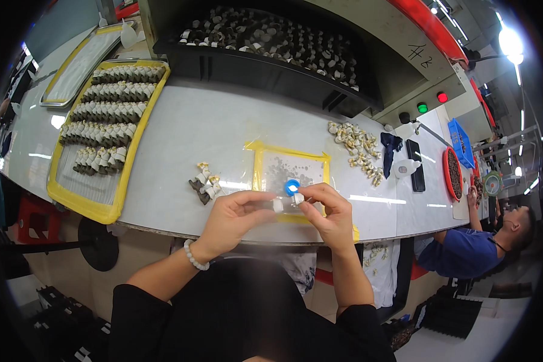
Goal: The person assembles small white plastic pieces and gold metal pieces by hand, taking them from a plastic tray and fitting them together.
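My left hand [232, 220], with a pale bead bracelet on its wrist, pinches a small white piece [277, 205]. Close beside it, my right hand [332, 217] grips another small white part [297, 198] between thumb and fingers. Just past the fingertips is a small round blue container [292, 186] with white inside. Below them lies a rectangle of yellow tape [258, 172] on the table, its surface spotted grey. A few white-and-dark figurines [206, 184] with gold tops lie left of the taped area. Fine detail of the held pieces is too small to make out.
A yellow-edged tray [57, 181] holds rows of figurines at the left. Right lie loose white-and-gold parts [356, 145], a dark cloth [390, 151], a white bottle [406, 168] and a phone-like black slab [414, 166]. A black bin [253, 72] stands behind; a co-worker [470, 247] sits right.
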A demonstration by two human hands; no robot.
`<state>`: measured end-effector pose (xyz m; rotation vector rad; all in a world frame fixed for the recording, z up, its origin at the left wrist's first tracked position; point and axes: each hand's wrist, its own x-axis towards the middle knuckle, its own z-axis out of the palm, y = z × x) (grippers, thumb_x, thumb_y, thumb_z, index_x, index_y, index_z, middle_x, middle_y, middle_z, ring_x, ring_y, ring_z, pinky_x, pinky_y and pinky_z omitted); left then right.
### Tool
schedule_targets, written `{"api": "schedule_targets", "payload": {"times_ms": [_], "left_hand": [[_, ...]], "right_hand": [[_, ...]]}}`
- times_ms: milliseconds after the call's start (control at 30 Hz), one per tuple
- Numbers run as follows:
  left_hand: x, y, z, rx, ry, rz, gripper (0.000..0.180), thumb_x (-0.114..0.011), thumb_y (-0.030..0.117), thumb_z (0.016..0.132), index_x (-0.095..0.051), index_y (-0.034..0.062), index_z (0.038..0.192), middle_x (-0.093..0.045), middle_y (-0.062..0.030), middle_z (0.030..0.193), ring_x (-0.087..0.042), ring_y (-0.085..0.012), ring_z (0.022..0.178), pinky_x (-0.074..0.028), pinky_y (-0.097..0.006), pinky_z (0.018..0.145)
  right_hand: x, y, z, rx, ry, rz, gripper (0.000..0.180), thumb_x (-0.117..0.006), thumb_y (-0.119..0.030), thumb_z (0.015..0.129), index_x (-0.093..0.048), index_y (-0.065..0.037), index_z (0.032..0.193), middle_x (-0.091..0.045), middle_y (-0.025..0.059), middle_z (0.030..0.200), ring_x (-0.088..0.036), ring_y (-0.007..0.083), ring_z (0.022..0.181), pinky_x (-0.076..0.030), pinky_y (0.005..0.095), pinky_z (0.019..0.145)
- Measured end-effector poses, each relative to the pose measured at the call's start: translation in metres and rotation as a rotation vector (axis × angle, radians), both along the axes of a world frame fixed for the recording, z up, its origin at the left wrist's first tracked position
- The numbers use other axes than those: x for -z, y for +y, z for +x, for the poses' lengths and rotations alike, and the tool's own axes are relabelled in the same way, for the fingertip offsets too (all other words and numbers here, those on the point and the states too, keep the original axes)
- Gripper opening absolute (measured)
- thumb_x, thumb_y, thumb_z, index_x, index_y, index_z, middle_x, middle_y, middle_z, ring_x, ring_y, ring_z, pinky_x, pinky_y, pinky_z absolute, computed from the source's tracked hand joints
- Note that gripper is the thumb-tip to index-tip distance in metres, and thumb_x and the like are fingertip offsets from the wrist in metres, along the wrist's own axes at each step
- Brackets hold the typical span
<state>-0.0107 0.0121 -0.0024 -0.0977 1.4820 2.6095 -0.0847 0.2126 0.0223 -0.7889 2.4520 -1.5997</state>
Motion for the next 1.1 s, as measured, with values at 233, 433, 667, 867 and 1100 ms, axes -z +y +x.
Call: {"api": "schedule_targets", "payload": {"times_ms": [233,433,667,867,1100], "left_hand": [[0.007,-0.001,0.000,-0.010,0.004,0.062,0.027,-0.063,-0.005,0.086,-0.059,-0.0065,0.113,-0.064,-0.0126,0.107,-0.065,-0.0186,0.095,-0.054,-0.030,0.086],[0.009,0.001,0.003,-0.037,0.027,-0.001,0.024,-0.063,-0.004,0.086,-0.060,-0.0060,0.110,-0.066,-0.0123,0.106,-0.064,-0.0161,0.095,-0.054,-0.029,0.086],[0.009,0.002,0.003,-0.035,0.046,-0.065,0.022,-0.061,-0.007,0.087,-0.057,-0.0088,0.108,-0.065,-0.0188,0.104,-0.067,-0.0233,0.088,-0.058,-0.033,0.081],[-0.020,-0.031,0.010,-0.315,0.295,-0.575,0.020,-0.068,-0.002,0.081,-0.063,-0.0016,0.100,-0.066,-0.0079,0.095,-0.064,-0.0139,0.087,-0.051,-0.027,0.078],[-0.008,-0.101,0.011,-0.626,0.408,-1.428,0.022,-0.067,-0.004,0.074,-0.063,-0.0002,0.095,-0.064,-0.0135,0.086,-0.062,-0.0266,0.080,-0.049,-0.034,0.070]], "right_hand": [[-0.007,-0.010,0.008,-0.042,-0.114,-0.005,0.026,-0.067,0.003,0.078,-0.069,0.002,0.104,-0.064,0.0097,0.095,-0.058,0.0146,0.085,-0.046,0.0258,0.077],[0.002,-0.010,0.009,-0.111,-0.026,0.021,0.024,-0.068,0.002,0.079,-0.070,0.001,0.102,-0.066,0.0096,0.093,-0.061,0.0156,0.086,-0.048,0.0257,0.075],[-0.003,-0.009,0.008,-0.146,-0.026,0.089,0.023,-0.069,0.001,0.079,-0.070,0.001,0.103,-0.067,0.0097,0.095,-0.062,0.0159,0.085,-0.048,0.0253,0.074],[-0.016,0.027,-0.024,-0.040,0.176,0.222,0.018,-0.068,0.000,0.079,-0.069,0.001,0.097,-0.067,0.0115,0.091,-0.063,0.0184,0.082,-0.049,0.0285,0.074],[-0.009,0.068,-0.082,0.465,0.329,0.581,0.019,-0.070,-0.013,0.081,-0.066,-0.003,0.097,-0.065,0.0100,0.073,-0.060,0.0220,0.062,-0.047,0.0334,0.060]]}}
